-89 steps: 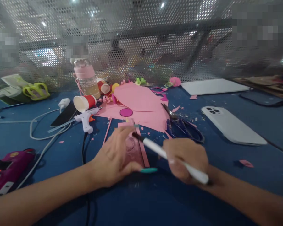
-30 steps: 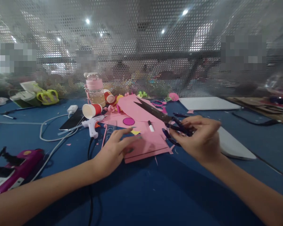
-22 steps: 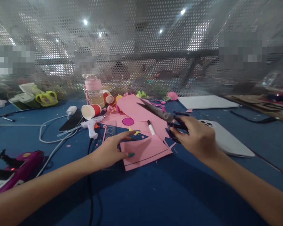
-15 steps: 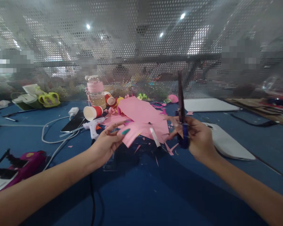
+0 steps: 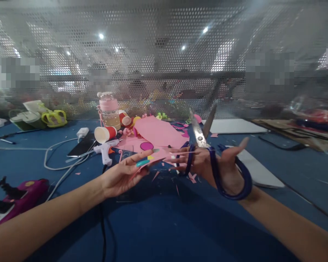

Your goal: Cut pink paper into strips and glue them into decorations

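Observation:
My left hand [image 5: 123,176] pinches a small pink paper piece [image 5: 158,155] between thumb and fingers, near the middle. The blue-handled scissors [image 5: 200,138] hang on my right hand [image 5: 207,165], blades apart and pointing up and away, with the thumb raised through one loop. The fingertips of my right hand reach to the right end of the pink piece. Behind both hands lies a large pink sheet [image 5: 161,133] on a pile of pink paper, with a magenta oval [image 5: 147,146] in front of it.
A white glue gun [image 5: 105,151], a paper cup [image 5: 106,134] and a pink-lidded bottle [image 5: 109,111] stand or lie left of the paper. A magenta power strip [image 5: 24,194] is at the left. White phone-like object [image 5: 258,169] lies at the right, beyond it a white sheet [image 5: 235,126].
The scissors have tilted and their blades have spread. My right hand has turned, thumb up, its fingers closer to the left hand. The pink piece now appears nearly edge-on.

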Tool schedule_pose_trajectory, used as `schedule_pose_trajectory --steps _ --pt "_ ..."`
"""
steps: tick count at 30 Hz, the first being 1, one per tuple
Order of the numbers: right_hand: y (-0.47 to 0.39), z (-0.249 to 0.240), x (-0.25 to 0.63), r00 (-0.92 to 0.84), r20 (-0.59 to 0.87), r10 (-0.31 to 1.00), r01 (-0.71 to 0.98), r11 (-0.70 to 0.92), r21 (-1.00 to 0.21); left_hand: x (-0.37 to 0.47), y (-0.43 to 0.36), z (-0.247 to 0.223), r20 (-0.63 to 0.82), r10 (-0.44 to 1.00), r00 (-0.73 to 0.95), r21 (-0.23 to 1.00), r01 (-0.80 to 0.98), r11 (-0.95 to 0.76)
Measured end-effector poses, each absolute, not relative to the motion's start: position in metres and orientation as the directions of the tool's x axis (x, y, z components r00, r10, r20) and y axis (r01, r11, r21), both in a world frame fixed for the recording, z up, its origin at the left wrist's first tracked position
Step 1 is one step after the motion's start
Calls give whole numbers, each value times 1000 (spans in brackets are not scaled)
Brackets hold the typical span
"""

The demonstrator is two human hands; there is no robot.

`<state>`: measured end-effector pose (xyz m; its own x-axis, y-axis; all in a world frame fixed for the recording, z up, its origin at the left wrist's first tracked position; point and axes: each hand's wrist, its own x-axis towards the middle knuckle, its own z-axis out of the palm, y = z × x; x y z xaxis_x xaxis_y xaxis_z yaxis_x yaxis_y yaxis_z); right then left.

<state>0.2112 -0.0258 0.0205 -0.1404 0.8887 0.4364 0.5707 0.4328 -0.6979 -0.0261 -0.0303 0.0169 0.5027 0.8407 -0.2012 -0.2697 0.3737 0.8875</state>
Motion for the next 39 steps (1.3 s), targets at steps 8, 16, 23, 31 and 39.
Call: schedule_pose_trajectory --steps 8,16,23,31,39 --pt "-28 13 208 -218 186 958 -123 162 -979 -24 -28 24 -99 930 353 947 -255 197" --pt "-25 -13 218 -250 254 934 50 275 -960 -15 -33 30 -17 934 357 978 -190 90" --pt "-36 0 208 -180 234 955 374 286 -882 -11 -30 26 98 979 178 962 -268 -47" --pt "-41 3 199 -148 312 938 568 339 -750 -11 -33 24 99 884 456 989 -146 -36" --pt "-37 -1 207 -206 296 933 514 361 -778 -10 -33 16 108 862 495 981 86 -172"
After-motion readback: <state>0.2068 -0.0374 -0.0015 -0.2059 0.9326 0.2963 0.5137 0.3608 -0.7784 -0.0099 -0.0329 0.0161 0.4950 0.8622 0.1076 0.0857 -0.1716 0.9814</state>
